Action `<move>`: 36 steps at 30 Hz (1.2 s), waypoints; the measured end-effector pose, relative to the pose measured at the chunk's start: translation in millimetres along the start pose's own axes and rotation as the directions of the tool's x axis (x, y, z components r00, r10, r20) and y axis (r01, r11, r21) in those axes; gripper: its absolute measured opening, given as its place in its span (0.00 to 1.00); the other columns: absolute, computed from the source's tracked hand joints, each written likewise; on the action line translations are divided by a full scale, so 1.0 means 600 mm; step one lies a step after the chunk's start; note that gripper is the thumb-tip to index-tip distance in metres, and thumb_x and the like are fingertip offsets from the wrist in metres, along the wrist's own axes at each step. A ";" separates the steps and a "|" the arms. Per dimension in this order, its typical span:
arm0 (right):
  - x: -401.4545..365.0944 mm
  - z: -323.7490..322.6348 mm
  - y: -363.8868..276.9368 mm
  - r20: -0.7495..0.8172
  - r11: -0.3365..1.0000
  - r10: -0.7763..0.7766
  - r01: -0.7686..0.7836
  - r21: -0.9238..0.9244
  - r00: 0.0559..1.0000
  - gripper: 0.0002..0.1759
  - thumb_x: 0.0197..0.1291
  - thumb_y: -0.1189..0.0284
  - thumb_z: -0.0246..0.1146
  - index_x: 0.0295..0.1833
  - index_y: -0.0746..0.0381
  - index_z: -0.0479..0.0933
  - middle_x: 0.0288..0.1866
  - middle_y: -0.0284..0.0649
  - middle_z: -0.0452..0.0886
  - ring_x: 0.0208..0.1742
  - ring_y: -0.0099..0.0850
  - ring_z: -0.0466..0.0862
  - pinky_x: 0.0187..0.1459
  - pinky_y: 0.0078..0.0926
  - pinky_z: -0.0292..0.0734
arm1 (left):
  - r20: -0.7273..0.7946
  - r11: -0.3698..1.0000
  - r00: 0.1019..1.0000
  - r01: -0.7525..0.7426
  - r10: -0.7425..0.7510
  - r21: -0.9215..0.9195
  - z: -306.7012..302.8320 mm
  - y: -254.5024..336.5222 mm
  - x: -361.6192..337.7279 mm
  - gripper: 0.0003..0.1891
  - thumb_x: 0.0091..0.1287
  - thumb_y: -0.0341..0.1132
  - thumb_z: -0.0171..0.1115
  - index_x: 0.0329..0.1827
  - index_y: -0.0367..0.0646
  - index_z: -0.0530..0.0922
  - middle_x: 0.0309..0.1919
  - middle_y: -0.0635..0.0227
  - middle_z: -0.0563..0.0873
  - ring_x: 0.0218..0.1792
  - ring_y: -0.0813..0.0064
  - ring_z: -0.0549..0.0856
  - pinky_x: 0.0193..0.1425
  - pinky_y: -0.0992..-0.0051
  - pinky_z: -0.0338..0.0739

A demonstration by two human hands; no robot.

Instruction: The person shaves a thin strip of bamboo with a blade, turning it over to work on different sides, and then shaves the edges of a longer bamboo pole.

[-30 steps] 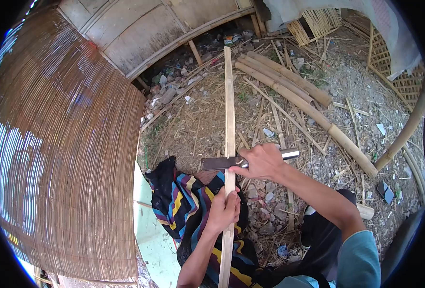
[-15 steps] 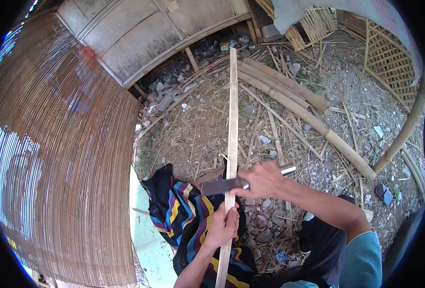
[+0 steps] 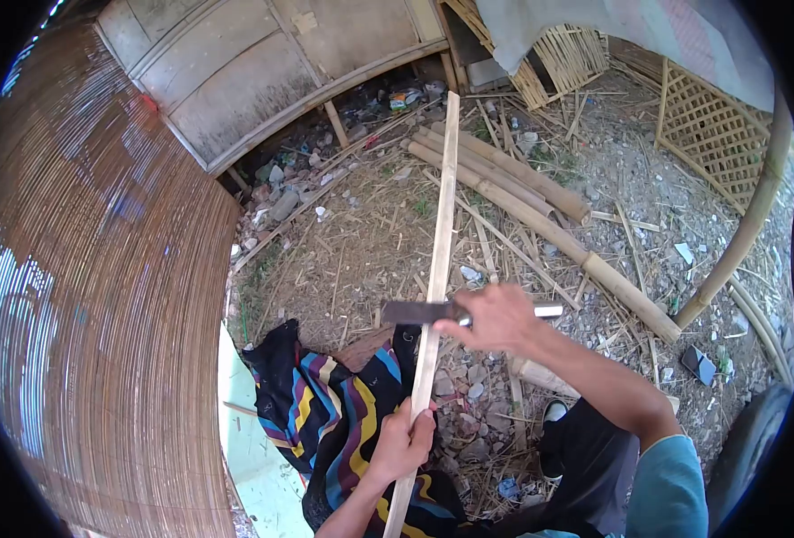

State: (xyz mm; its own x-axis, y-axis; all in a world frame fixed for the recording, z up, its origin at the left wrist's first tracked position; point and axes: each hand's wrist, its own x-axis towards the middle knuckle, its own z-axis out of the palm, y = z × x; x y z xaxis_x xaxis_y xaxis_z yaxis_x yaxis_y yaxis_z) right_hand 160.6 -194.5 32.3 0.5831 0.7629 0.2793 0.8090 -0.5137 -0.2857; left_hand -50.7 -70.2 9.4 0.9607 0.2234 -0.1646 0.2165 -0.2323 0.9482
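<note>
A long, pale bamboo strip [image 3: 443, 215] runs away from my body, its far end raised over the ground. Low on the strip, my left hand [image 3: 403, 442] is closed around it. My right hand [image 3: 494, 318] grips the handle of a broad-bladed knife [image 3: 415, 312], whose metal handle end sticks out past the little-finger side. The dark blade lies across the strip, pointing left, some way beyond my left hand. Under the strip, a striped dark cloth [image 3: 338, 403] with yellow, blue and purple bands is draped near my lap.
Several bamboo poles [image 3: 540, 220] lie on the debris-strewn ground ahead. A slatted bamboo screen [image 3: 101, 314] stands at left, beside a pale green board [image 3: 249, 448]. At right are a curved pole [image 3: 737, 242], a lattice panel [image 3: 715, 125] and a dark small object [image 3: 699, 364].
The knife and my right hand have moved farther up the strip, away from my left hand. The strip's far end has shifted slightly right, and the view has turned a little.
</note>
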 end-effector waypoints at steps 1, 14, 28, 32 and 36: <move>-0.019 0.015 -0.022 -0.044 0.992 -0.122 0.123 0.038 0.992 0.42 0.58 0.31 0.43 0.32 0.62 0.81 0.11 0.45 0.74 0.14 0.39 0.80 0.16 0.37 0.75 | -0.010 1.000 1.000 -0.002 0.002 -0.015 -0.002 0.001 0.001 0.06 0.73 0.29 0.46 0.46 0.35 0.68 0.19 0.75 0.69 0.14 0.89 0.68 0.14 0.83 0.63; 0.024 0.011 -0.008 -0.214 0.997 -0.061 0.069 0.029 0.975 0.39 0.55 0.33 0.50 0.29 0.61 0.80 0.12 0.47 0.75 0.16 0.41 0.81 0.17 0.36 0.74 | -0.106 0.990 0.989 -0.091 0.103 0.110 0.003 0.007 -0.007 0.05 0.72 0.28 0.47 0.44 0.34 0.69 0.16 0.74 0.71 0.12 0.88 0.70 0.14 0.82 0.64; 0.005 0.014 0.018 -0.093 0.989 0.128 -0.120 0.086 0.987 0.38 0.58 0.35 0.49 0.34 0.61 0.82 0.13 0.48 0.76 0.16 0.45 0.81 0.20 0.41 0.77 | -0.014 0.983 0.998 -0.059 0.063 0.176 -0.001 -0.033 -0.006 0.07 0.71 0.29 0.49 0.47 0.36 0.70 0.17 0.76 0.71 0.14 0.88 0.71 0.17 0.82 0.65; -0.021 0.039 -0.042 -0.040 0.984 -0.126 0.130 0.125 0.991 0.40 0.56 0.33 0.48 0.34 0.63 0.82 0.10 0.48 0.73 0.14 0.44 0.79 0.18 0.40 0.75 | -0.089 0.996 0.994 0.052 -0.058 -0.068 -0.002 -0.005 0.003 0.07 0.73 0.30 0.47 0.46 0.34 0.69 0.19 0.75 0.70 0.13 0.89 0.68 0.14 0.82 0.62; -0.005 0.050 -0.017 -0.149 0.986 -0.146 0.156 0.056 0.978 0.40 0.57 0.33 0.47 0.30 0.62 0.82 0.10 0.44 0.74 0.11 0.38 0.77 0.15 0.36 0.73 | -0.114 0.974 0.986 -0.096 0.121 0.206 -0.002 -0.014 0.001 0.06 0.71 0.28 0.48 0.43 0.34 0.70 0.16 0.75 0.72 0.14 0.88 0.72 0.14 0.82 0.64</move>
State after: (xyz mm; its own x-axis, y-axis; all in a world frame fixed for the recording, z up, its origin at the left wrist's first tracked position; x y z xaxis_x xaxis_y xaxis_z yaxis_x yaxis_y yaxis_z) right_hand 148.3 -179.8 7.1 0.4632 0.7624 0.4519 0.8846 -0.3660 -0.2892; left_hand -52.4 -66.8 1.8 0.9537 0.3002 -0.0162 0.1543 -0.4427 0.8833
